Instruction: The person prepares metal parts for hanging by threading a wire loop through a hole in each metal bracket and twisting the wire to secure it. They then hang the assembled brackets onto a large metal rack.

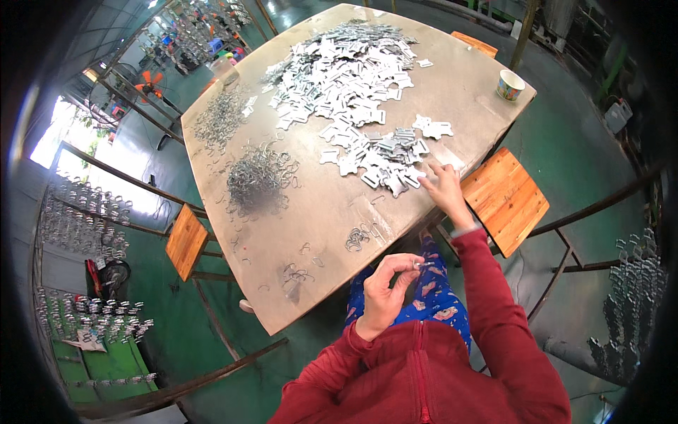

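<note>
My left hand [387, 291] is raised over my lap, thumb and fingers pinched together. A small shiny metal piece [422, 264] sticks out from the fingertips; its exact kind is too small to tell. At the near right edge of the table, my right hand [445, 192] reaches out with its fingers apart. Its fingertips are beside a small heap of flat silvery metal plates [388, 159], and I see nothing held in it. Nearer to me on the tabletop lies a small cluster of bent wire hooks [357, 239].
The brown table [318, 205] carries a large pile of metal plates [346, 67] and a tangled heap of wire hooks [258, 180]. A paper cup [510, 85] stands near the right corner. Wooden stools [506, 201] flank the table. Racks of hanging metal parts [632, 304] stand around.
</note>
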A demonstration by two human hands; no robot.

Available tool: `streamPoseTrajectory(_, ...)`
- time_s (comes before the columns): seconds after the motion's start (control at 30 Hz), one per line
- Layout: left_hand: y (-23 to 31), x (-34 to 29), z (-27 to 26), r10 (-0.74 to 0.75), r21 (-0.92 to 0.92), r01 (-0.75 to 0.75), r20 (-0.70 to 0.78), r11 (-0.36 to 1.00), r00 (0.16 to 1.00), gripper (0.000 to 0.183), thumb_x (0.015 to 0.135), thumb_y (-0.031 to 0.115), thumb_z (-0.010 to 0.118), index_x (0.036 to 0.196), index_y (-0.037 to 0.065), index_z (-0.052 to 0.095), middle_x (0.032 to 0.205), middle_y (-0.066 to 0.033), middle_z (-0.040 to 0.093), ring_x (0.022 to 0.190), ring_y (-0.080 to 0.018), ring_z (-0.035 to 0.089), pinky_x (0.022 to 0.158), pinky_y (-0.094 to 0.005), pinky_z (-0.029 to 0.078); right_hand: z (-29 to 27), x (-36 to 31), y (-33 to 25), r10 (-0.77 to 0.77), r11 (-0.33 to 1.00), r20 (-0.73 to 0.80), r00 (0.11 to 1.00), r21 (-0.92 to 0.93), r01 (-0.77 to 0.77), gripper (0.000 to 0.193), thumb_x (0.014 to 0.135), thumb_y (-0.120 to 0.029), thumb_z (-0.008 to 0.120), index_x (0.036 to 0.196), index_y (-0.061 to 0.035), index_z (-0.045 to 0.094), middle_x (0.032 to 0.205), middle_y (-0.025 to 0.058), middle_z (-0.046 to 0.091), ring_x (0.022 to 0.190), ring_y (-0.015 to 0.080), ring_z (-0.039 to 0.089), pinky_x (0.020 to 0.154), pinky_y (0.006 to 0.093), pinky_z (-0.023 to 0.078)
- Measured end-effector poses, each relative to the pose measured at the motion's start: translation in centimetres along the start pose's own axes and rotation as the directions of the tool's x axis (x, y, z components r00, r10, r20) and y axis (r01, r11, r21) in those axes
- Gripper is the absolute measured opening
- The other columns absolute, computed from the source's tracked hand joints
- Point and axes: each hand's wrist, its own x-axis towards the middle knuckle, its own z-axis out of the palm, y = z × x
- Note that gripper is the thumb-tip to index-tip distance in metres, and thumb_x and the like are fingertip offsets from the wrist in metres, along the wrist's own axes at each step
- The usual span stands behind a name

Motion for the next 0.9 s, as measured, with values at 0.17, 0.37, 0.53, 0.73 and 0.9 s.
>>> streamPoseTrajectory(0.17, -0.2, -0.4, -0.2, 0.002, -0.012, -0.003, -0.012, 1.000, 1.000, 0.009, 0.084, -0.004, 0.057, 0.091, -0.001, 0.052, 0.095, -0.0146, 0.061, 0.090, -0.0198, 0.059, 0.079, -0.0289, 0.047, 2.6, 1.2, 0.2, -0.012, 0.994, 0.019, 1.000, -0.108, 0.014, 0.042, 0.061, -0.022, 0.076, 0.094, -0.0036, 0.057, 0.098, 0.0163, 0.050, 0.098, 0.0343, 0.043, 0.088, 0.0402, 0.038)
streamPoseTrajectory(0.37, -1.6, 0.4, -0.4, -0.124, -0.142, 0.121, -0.009, 0.982, 0.992, 0.009, 0.089, 0.001, 0.054, 0.098, 0.000, 0.052, 0.101, -0.0106, 0.060, 0.095, -0.0138, 0.055, 0.086, -0.0268, 0.044, -0.2, 0.5, 0.2, 0.206, 0.675, 0.071, 0.976, 0.712, -0.195, 0.021, 0.072, -0.002, 0.064, 0.091, 0.0012, 0.057, 0.077, 0.0071, 0.062, 0.065, 0.0121, 0.059, 0.054, 0.0238, 0.049)
streamPoseTrajectory(0.53, -2.2, 0.8, -0.9, -0.185, -0.216, 0.188, 0.032, 0.958, 0.982, 0.010, 0.090, 0.006, 0.054, 0.099, 0.000, 0.053, 0.099, -0.0079, 0.060, 0.094, -0.0119, 0.056, 0.084, -0.0251, 0.044, -7.5, -4.4, -5.9, -0.001, 0.528, 0.442, 0.897, 0.762, -0.375, 0.034, 0.077, -0.001, 0.065, 0.109, -0.0005, 0.055, 0.079, 0.0035, 0.061, 0.066, 0.0085, 0.056, 0.053, 0.0204, 0.045)
streamPoseTrajectory(0.73, -2.9, 1.3, -0.3, -0.218, -0.169, 0.226, 0.063, 0.959, 0.974, 0.009, 0.089, 0.007, 0.054, 0.095, 0.000, 0.056, 0.091, -0.0059, 0.063, 0.086, -0.0105, 0.058, 0.079, -0.0243, 0.046, -10.5, -7.4, -8.7, -0.049, 0.607, 0.400, 0.915, 0.740, -0.290, 0.044, 0.076, 0.003, 0.064, 0.119, -0.0005, 0.053, 0.071, -0.0012, 0.055, 0.060, 0.0048, 0.051, 0.051, 0.0183, 0.041)
streamPoseTrajectory(0.9, -2.5, 1.0, -1.3, -0.173, 0.004, 0.173, -0.027, 0.985, 0.985, 0.011, 0.086, 0.009, 0.058, 0.091, -0.001, 0.059, 0.083, -0.0064, 0.064, 0.075, -0.0103, 0.059, 0.069, -0.0249, 0.047, -10.3, -8.0, -10.7, -0.094, 0.604, 0.392, 0.915, 0.753, -0.260, 0.050, 0.075, 0.004, 0.063, 0.122, -0.0024, 0.050, 0.068, -0.0027, 0.052, 0.060, 0.0034, 0.049, 0.051, 0.0184, 0.040)
